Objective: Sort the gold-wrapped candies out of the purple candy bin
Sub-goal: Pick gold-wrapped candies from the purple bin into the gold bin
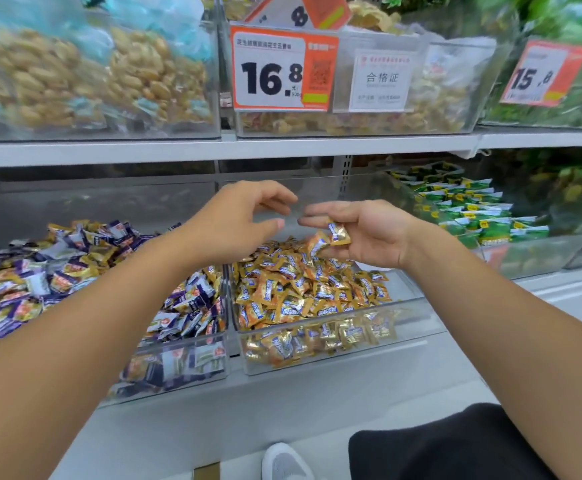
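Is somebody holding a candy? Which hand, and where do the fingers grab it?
Yes. The right hand holds one gold-wrapped candy by the wrapper's lower edge, above the gold candy bin. The left hand holds nothing.

Gold candy (338, 233) in right hand (369, 233)

A gold-wrapped candy (338, 233) with a blue and white band sits in the right hand (369, 233). The clear bin (417, 299) below it is filled with gold and orange wrappers bearing blue and white labels. The clear purple candy bin (192, 368) to its left mixes purple, white and silver wrappers with gold ones. Further right lie green packets (473, 216) with yellow and white marks. An orange price sign (282, 69) above shows black numerals on white. The shelf (178, 150) is pale grey.
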{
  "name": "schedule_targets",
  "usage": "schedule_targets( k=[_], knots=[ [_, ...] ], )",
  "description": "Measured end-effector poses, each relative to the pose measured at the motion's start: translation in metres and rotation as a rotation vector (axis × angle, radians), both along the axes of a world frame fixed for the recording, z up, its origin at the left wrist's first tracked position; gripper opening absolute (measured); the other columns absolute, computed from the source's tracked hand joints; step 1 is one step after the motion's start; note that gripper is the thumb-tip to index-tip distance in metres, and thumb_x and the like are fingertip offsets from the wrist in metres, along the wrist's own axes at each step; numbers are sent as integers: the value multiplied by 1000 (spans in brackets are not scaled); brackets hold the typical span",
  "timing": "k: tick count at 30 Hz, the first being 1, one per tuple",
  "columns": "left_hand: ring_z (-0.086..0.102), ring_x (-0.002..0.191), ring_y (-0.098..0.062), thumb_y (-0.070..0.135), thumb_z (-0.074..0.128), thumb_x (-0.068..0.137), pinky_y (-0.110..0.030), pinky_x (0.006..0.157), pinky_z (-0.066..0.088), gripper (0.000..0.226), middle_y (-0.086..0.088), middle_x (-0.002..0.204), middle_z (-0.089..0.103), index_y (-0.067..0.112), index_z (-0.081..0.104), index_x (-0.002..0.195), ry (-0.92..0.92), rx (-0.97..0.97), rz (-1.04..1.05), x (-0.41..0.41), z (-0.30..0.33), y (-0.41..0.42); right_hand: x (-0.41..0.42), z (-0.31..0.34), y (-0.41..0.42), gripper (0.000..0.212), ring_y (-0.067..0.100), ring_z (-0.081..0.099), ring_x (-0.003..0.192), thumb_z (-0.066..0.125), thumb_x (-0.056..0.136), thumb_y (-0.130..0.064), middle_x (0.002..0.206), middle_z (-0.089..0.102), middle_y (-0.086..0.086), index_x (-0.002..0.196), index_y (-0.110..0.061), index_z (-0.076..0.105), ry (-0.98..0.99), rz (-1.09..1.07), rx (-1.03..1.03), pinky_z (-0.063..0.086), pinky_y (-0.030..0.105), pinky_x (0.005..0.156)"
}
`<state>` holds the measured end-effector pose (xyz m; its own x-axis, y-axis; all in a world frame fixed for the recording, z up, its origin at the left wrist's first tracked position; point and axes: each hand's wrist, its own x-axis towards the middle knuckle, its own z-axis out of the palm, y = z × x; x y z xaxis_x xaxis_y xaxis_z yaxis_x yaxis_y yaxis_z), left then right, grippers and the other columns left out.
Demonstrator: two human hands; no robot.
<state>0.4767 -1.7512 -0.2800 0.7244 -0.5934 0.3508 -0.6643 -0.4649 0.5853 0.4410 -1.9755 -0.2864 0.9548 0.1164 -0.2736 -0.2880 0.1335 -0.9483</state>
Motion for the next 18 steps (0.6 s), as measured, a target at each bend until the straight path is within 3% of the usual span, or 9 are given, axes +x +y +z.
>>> schedule_targets(
  k=[3,6,8,10,12,14,16,18],
  knots=[
    [63,95,3,16,63,94,-22,92,48,18,17,99,70,27,69,107,-148,-115,103,-11,-3,25,1,5,17,37,26,69,109,32,106,-5,127,68,8,125,-9,63,-128,-77,-152,56,30,80],
    [64,89,5,16,60,96,-12,81,46,16,19,94,69,29,69,100,-165,-164,216,-18,-16,61,1,5,39,43,20,66,112,35,99,5,129,65,1,118,-13,69,-380,-93,-709,49,25,79],
    [64,86,7,16,62,95,-9,76,45,15,19,94,69,28,69,101,-130,-104,268,-20,-23,92,1,7,51,49,22,60,110,35,94,8,137,59,4,120,-17,68,-502,28,-1104,48,29,77],
    [63,88,7,19,67,92,-19,79,50,17,17,99,69,28,69,105,-115,58,280,-17,-28,122,-1,14,63,49,24,57,113,40,92,5,140,57,6,123,-22,66,-562,136,-1424,49,32,86],
    [63,92,1,30,73,87,-33,87,53,24,15,105,69,29,69,111,-110,253,279,-16,-28,145,-9,28,84,39,18,61,107,47,93,-1,123,67,3,115,-22,71,-694,168,-1429,49,26,86],
    [62,99,-2,44,76,81,-33,94,51,38,16,111,67,31,69,116,-21,369,273,-21,-27,167,-21,40,122,25,9,63,87,56,94,-12,99,72,-5,106,-22,75,-901,216,-1312,48,21,77],
    [59,105,-1,53,78,75,-27,97,47,50,21,116,64,35,66,120,62,491,236,-24,-31,182,-27,44,164,19,9,60,79,63,91,-18,86,68,-10,103,-25,75,-1033,333,-1329,51,29,76],
    [57,109,-2,55,82,70,-29,99,46,56,21,120,62,38,66,120,88,585,184,-25,-38,192,-23,38,199,20,13,57,82,70,87,-24,85,64,-11,107,-29,73,-997,533,-1469,52,34,76]
  ],
)
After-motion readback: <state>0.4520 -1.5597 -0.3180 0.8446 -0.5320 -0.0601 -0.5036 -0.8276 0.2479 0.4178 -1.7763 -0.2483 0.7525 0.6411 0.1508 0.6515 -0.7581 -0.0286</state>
